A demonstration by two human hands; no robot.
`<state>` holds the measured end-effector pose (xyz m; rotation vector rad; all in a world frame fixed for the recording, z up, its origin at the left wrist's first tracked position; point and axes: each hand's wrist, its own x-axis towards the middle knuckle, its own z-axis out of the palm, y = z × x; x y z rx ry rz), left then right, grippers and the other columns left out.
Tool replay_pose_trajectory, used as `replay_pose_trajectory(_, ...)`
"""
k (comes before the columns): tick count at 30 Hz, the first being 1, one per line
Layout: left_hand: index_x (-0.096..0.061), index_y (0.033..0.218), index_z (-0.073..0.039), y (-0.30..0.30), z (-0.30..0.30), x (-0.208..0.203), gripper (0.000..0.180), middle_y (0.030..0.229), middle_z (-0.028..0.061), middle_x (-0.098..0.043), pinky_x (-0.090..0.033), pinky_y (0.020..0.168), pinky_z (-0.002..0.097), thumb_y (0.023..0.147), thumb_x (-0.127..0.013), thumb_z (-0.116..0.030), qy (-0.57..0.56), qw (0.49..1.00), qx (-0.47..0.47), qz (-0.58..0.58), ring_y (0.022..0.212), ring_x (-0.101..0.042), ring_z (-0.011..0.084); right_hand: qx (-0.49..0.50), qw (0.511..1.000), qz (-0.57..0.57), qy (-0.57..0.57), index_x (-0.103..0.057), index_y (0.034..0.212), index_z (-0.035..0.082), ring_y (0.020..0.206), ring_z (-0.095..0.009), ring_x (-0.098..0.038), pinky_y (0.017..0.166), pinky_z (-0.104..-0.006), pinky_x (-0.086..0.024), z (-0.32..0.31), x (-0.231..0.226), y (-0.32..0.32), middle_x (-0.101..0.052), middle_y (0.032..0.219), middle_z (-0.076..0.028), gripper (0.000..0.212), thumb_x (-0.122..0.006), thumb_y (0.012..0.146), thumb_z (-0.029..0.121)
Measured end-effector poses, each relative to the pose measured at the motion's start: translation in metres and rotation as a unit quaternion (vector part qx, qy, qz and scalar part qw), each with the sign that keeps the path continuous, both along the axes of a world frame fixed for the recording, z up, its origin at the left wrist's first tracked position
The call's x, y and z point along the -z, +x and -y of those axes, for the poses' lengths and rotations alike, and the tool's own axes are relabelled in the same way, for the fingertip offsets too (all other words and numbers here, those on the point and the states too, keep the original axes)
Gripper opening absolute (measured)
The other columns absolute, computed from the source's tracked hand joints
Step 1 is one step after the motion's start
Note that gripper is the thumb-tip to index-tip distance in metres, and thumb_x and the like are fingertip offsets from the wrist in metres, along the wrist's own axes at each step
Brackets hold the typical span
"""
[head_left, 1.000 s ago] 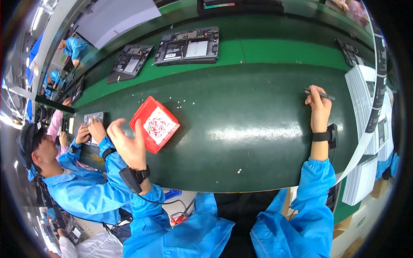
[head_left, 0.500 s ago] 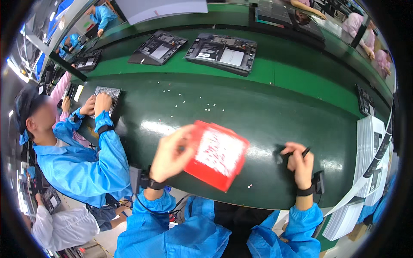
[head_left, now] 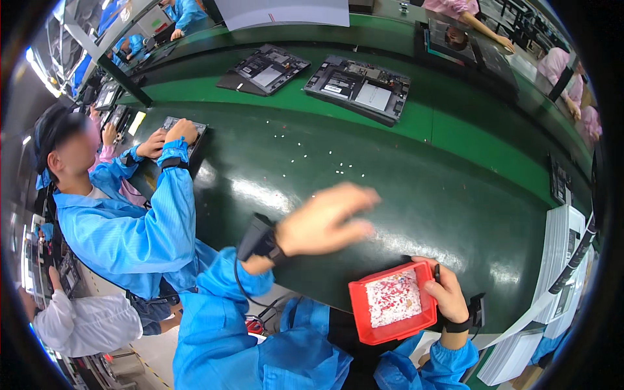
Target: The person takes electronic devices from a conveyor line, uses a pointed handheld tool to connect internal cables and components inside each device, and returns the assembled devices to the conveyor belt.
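The right hand (head_left: 450,296) grips the bin (head_left: 361,309) by its side; the left hand (head_left: 320,221) is spread, seemingly empty. The bin is probably light and stiff, best held by opposite walls.

Green bench (head_left: 455,195) w/ two opened dark devices (head_left: 357,90) at back; loose white bits (head_left: 342,172) mid-bench, too sm. to ID.

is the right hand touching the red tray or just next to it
Touching. In the head view, the right hand grips the red tray by its right side, thumb over the rim.
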<state>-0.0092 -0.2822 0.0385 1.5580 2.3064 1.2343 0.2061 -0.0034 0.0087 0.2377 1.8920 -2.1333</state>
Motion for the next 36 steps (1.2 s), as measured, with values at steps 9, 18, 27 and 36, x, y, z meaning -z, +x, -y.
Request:
replay_pose_trajectory(9, -0.034, 0.155, 0.007, -0.179, 0.124, 0.08, 0.074, 0.161, 0.0295, -0.035, -0.023, 0.126, 0.0465, 0.105, -0.049, -0.045, -0.186, 0.921, -0.326, -0.104, 0.154, -0.028, 0.0402, 0.119, 0.992, 0.007, -0.047, -0.052, 0.141, -0.007, 0.107, -0.021, -0.067, 0.097, -0.0343, -0.052, -0.013, 0.009, 0.027, -0.068, 0.122, -0.015, 0.069, -0.066, 0.09, 0.037)
replay_pose_trajectory(18, -0.029, 0.16, 0.001, -0.029, 0.038, 0.049, 0.077, 0.167, 0.0251, -0.027, -0.021, 0.126, 0.0489, 0.099, -0.056, -0.038, -0.159, 0.984, -0.058, -0.052, 0.155, -0.026, 0.0404, 0.137, 0.988, 0.005, -0.066, -0.053, 0.141, -0.009, 0.11, -0.02, -0.066, 0.099, -0.0333, -0.051, -0.019, 0.007, 0.032, -0.069, 0.123, -0.015, 0.068, -0.068, 0.09, 0.033)
replay_pose_trajectory(27, -0.031, 0.155, 0.009, 0.005, 0.1, 0.066, 0.076, 0.162, 0.0344, -0.027, -0.02, 0.126, 0.0514, 0.102, -0.054, -0.038, -0.158, 0.9, -0.402, -0.054, 0.152, -0.026, 0.0473, 0.124, 0.99, -0.001, -0.072, -0.053, 0.142, -0.008, 0.109, -0.019, -0.066, 0.099, -0.0326, -0.051, -0.03, 0.011, 0.029, -0.069, 0.123, -0.014, 0.071, -0.069, 0.089, 0.036)
replay_pose_trajectory(36, -0.029, 0.154, 0.01, 0.009, -0.03, 0.068, 0.087, 0.162, 0.0339, -0.027, -0.019, 0.126, 0.0531, 0.094, -0.066, -0.041, -0.186, 0.958, -0.194, -0.105, 0.153, -0.023, 0.0485, 0.144, 0.987, -0.003, -0.067, -0.053, 0.141, -0.008, 0.109, -0.021, -0.066, 0.098, -0.0336, -0.051, -0.032, 0.011, 0.034, -0.068, 0.123, -0.015, 0.077, -0.072, 0.087, 0.043)
